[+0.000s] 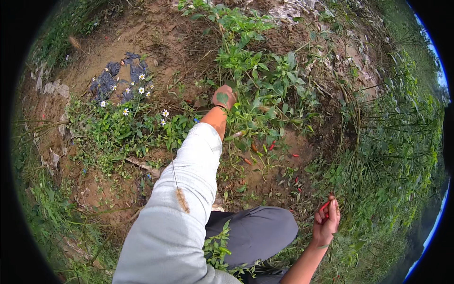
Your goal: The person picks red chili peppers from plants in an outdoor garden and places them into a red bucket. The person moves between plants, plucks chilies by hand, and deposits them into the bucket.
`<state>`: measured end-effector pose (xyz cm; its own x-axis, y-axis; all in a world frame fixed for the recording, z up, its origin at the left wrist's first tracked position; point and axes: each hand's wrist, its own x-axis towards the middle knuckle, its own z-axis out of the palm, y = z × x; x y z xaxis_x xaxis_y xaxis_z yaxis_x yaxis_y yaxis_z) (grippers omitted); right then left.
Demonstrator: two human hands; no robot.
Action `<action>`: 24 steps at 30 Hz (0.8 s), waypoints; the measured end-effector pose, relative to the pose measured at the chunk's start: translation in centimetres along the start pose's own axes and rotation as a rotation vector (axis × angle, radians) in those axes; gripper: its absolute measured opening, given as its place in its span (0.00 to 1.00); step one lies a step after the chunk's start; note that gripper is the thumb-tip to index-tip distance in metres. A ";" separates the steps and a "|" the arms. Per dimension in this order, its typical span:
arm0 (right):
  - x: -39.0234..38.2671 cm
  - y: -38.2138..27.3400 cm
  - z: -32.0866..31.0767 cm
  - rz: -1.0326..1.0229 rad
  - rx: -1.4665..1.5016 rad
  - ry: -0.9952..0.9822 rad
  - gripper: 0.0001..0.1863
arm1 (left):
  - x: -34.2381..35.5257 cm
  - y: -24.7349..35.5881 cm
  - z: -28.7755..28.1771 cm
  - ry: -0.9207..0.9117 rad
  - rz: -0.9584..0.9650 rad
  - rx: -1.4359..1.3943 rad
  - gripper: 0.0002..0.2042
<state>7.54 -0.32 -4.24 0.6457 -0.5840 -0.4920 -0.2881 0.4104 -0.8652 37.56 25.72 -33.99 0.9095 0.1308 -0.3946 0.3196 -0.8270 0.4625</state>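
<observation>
My left hand (224, 97) reaches into a leafy green chili plant (243, 61) and looks closed around its stems, though leaves partly hide the fingers. Out to the right, my right hand (326, 222) is raised off the ground, its fingers curled round red chili peppers (324, 206). Under the plant, an orange-brown chili (254, 148) and a red chili (272, 145) hang or lie near the soil; which of the two I cannot tell. A pale yellowish chili (235, 135) shows just below my left hand.
Loose red chilies (295, 155) dot the soil on the right. White daisy-like flowers (141, 90) grow at left beside torn dark plastic (106, 83). My bent knee (265, 232) is at the bottom, near another small leafy plant (217, 248). Tall weeds (392, 156) crowd the right side.
</observation>
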 end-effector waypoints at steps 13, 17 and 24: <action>-1.1 1.3 2.3 0.047 0.019 -0.070 0.08 | -5.6 -4.4 -12.2 -0.229 0.065 -1.224 0.07; -1.2 2.5 2.8 0.091 0.018 -0.088 0.07 | -8.5 -9.7 -16.8 -0.266 0.215 -1.480 0.07; -1.8 2.6 3.6 0.115 -0.032 -0.106 0.08 | -16.9 -8.4 -17.9 -0.670 0.311 -1.945 0.09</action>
<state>8.15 4.35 -5.26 0.6782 -0.4563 -0.5761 -0.3852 0.4469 -0.8074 24.25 40.28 -16.99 0.9044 -0.4120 -0.1111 0.4179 0.8027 0.4254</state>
